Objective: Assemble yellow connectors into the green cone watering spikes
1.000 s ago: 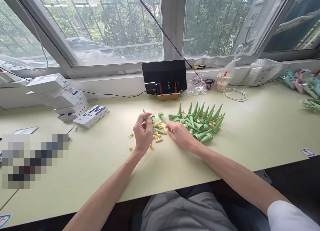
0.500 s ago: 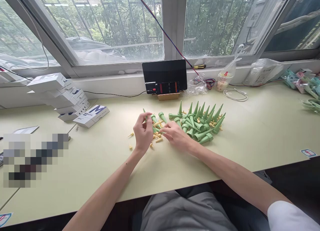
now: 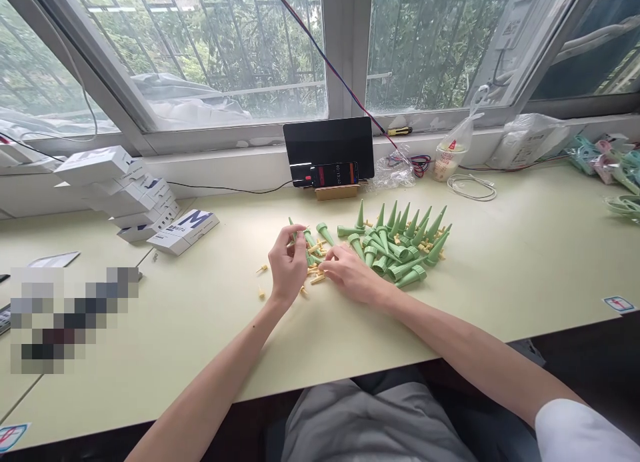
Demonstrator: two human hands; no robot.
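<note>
Bent around a green cone-shaped plastic spike (image 3: 291, 222) are the fingers of my left hand (image 3: 289, 265); the spike's tip shows above them and its lower part is hidden. My right hand (image 3: 353, 272) reaches low over small yellow plastic pegs (image 3: 318, 280), thumb and fingers pinched together; whatever they hold is hidden. Other green spikes lie between the hands, one of them (image 3: 325, 233) just beyond the right fingers. A heap of green spikes (image 3: 400, 253), several of them pointing upward with yellow pegs among them, fills the table right of my right hand.
A phone (image 3: 335, 175) leans on a dark tablet (image 3: 327, 142) by the window. White boxes (image 3: 120, 189) are stacked at the left, with a single box (image 3: 184, 232) beside them. A bagged cup (image 3: 449, 161) and a white cable (image 3: 473, 187) are back right.
My right hand has shifted left from the edge of the heap, then slightly down to the yellow pegs. My left hand has barely moved.
</note>
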